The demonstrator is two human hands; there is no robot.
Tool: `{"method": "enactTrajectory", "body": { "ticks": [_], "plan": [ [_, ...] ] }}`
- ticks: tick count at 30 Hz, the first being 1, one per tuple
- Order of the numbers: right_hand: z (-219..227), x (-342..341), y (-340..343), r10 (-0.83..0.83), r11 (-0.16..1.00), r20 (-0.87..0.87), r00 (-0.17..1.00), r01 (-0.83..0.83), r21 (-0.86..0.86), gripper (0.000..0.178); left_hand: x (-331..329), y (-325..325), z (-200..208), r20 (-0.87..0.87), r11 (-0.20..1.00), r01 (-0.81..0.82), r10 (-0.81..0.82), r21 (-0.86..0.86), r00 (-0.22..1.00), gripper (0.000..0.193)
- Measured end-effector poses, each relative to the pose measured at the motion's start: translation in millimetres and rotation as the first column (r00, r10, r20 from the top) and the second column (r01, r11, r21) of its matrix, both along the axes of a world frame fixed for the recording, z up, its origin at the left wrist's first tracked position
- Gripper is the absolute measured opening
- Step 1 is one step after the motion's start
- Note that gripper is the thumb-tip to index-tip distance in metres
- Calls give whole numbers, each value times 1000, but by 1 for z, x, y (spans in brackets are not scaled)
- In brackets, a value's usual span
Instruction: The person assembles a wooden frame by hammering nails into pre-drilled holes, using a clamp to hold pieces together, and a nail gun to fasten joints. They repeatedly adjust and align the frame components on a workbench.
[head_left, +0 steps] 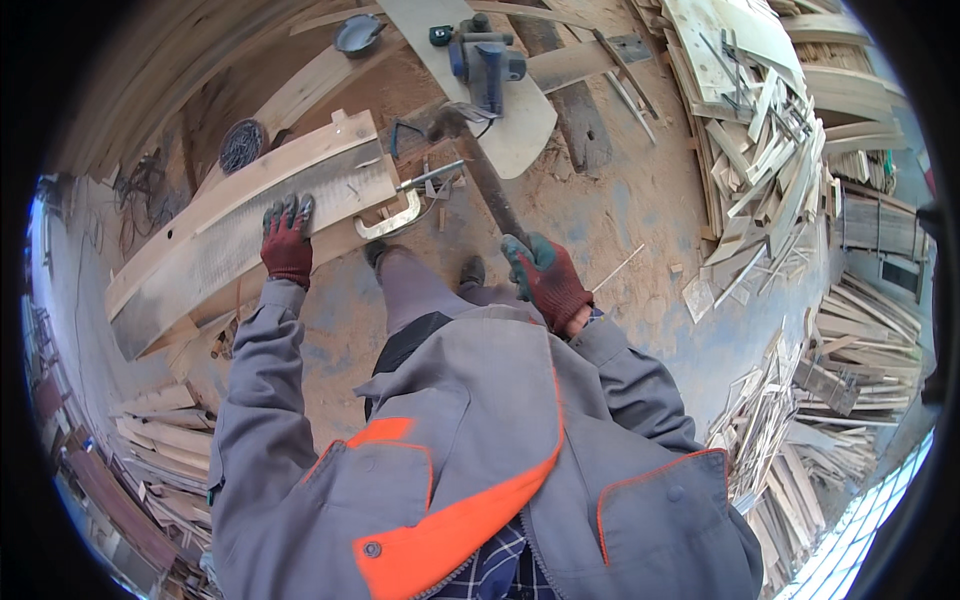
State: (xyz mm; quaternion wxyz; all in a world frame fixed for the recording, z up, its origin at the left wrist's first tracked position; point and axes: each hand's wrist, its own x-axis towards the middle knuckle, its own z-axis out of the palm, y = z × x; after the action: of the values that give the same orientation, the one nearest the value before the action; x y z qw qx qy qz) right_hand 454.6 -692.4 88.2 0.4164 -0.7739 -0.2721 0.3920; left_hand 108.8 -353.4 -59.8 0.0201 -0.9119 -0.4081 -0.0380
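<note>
My left hand (pixel 288 240), in a red and green-grey work glove, lies with its fingers flat on a wooden workpiece (pixel 205 240) with a greyish face and pale edges. Nothing is gripped in it. My right hand (pixel 545 275), gloved alike, is closed around the lower handle of a hammer (pixel 490 195). The hammer's head points away from me, just beyond the workpiece's right end. At that end sits a pale C-shaped clamp (pixel 400 217) with a long screw. A few nails (pixel 352 188) seem to stick up from the workpiece near there.
Behind the workpiece stand a round container of nails (pixel 243 145) and a grey bowl (pixel 358 36). A blue power tool (pixel 486 68) rests on a pale board (pixel 530 130) farther off. Scrap-wood piles (pixel 765 150) line the right side. Sawdust covers much of the floor (pixel 640 200).
</note>
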Motion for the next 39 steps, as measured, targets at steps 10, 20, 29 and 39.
{"method": "enactTrajectory", "body": {
  "ticks": [10, 20, 29, 39],
  "plan": [
    [5, 1, 25, 198, 977, 97, 975, -189, -99, 40, 14, -13, 47, 14, 998, 22, -21, -56, 1000, 51],
    [8, -2, 33, 312, 946, 190, 931, -286, -151, 40, 91, 116, 66, -367, 989, -143, 119, -39, 923, 91],
    [-12, -12, 29, 392, 906, 281, 876, -314, -284, 41, 107, 165, 22, -216, 863, -274, 198, -424, 956, 97],
    [-29, -20, 56, 330, 924, 275, 903, -250, -288, 41, 101, 196, 31, -267, 871, -222, 110, -438, 958, 104]
  ]
}}
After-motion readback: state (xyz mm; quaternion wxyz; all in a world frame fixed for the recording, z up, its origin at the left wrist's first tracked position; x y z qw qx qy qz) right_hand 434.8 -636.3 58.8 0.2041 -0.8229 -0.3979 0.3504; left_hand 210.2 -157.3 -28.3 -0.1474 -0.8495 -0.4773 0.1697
